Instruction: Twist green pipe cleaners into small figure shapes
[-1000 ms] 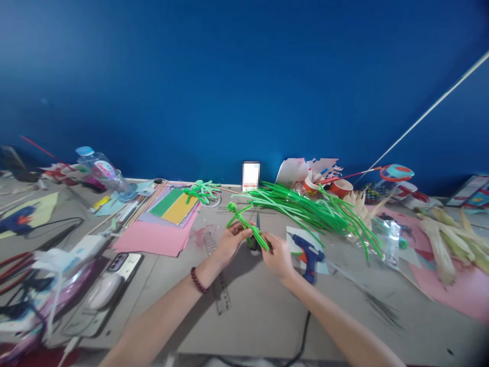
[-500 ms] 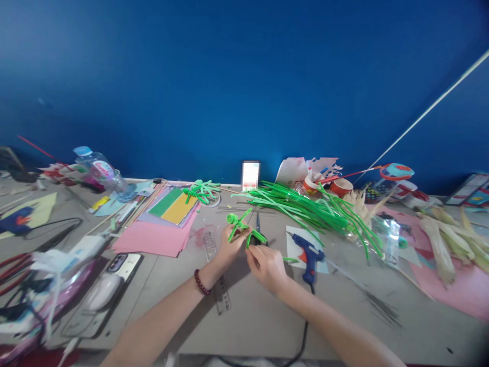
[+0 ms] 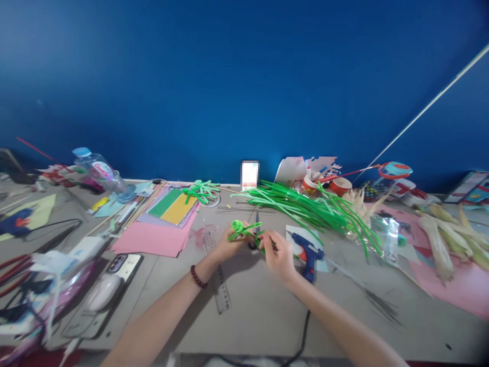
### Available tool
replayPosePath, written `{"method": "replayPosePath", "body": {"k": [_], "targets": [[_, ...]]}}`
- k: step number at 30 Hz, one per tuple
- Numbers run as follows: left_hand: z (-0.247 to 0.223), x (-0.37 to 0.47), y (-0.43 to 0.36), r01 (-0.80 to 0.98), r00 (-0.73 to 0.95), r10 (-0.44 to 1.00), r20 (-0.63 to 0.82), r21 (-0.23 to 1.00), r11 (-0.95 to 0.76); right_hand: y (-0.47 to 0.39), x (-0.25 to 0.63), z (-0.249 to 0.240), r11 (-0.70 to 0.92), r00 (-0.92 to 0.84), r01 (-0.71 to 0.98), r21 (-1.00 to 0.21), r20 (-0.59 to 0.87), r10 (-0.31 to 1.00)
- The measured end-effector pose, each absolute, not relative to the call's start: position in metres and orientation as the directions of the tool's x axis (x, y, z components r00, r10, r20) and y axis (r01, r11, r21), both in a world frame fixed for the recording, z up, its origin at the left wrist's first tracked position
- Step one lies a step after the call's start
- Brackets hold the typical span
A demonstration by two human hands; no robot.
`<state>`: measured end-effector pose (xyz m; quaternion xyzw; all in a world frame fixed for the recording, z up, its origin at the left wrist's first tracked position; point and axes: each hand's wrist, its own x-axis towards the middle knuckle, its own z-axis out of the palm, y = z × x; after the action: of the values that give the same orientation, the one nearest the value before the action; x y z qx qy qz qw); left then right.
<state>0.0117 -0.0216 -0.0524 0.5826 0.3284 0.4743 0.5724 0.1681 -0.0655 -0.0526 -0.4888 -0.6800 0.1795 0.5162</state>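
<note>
A small figure of bent green pipe cleaners, with a coiled round end at its left, is held above the middle of the table. My left hand, a dark red bead bracelet on its wrist, closes around the figure from the left. My right hand pinches the green pipe cleaner at the figure's right side; its fingertips partly hide that piece. Behind the hands lies a pair of scissors, handles partly covered. To the right of my right hand is a blue glue gun on a white sheet.
A clear ruler lies below my left hand. Many green pipe cleaners are heaped at back right. Pink paper, a phone with a white mouse and a plastic bottle are at left. Corn husks lie far right.
My right hand has moved right and slightly up, still pinching the green pipe cleaner. The figure has turned in my left hand, and its right-hand stem now points more sideways.
</note>
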Motion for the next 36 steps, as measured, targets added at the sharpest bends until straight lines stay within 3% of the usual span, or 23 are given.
{"method": "replayPosePath", "body": {"k": [6,11,15,18,21,24,30,36], "targets": [[-0.061,0.009,-0.022,-0.283,0.450,0.890,0.073,0.957,0.065,-0.059,0.170,-0.047,0.327,0.084,0.445,-0.834,0.402,0.912],[-0.072,0.011,-0.017,-0.321,0.346,0.937,-0.055,0.931,0.173,-0.053,0.171,-0.049,0.272,0.077,0.416,-0.868,0.332,0.940],[-0.069,0.012,-0.015,-0.326,0.268,0.963,-0.044,0.936,0.134,-0.050,0.172,-0.058,0.255,0.067,0.420,-0.871,0.310,0.948],[-0.068,0.013,-0.013,-0.345,0.199,0.979,-0.039,0.932,0.107,-0.051,0.171,-0.062,0.361,0.079,0.519,-0.775,0.465,0.882],[-0.067,0.014,-0.013,-0.379,0.165,0.985,-0.052,0.918,0.112,-0.056,0.170,-0.061,0.485,-0.011,0.684,-0.545,0.657,0.754],[-0.068,0.016,-0.015,-0.397,0.132,0.990,-0.051,0.912,0.100,-0.059,0.169,-0.060,0.539,-0.151,0.750,-0.384,0.693,0.705],[-0.066,0.022,-0.023,-0.399,0.144,0.985,-0.094,0.906,0.145,-0.054,0.174,-0.061,0.491,-0.127,0.783,-0.383,0.674,0.728],[-0.062,0.024,-0.027,-0.544,0.246,0.954,-0.172,0.790,0.282,-0.052,0.174,-0.059,0.494,-0.085,0.771,-0.402,0.704,0.705]]}}
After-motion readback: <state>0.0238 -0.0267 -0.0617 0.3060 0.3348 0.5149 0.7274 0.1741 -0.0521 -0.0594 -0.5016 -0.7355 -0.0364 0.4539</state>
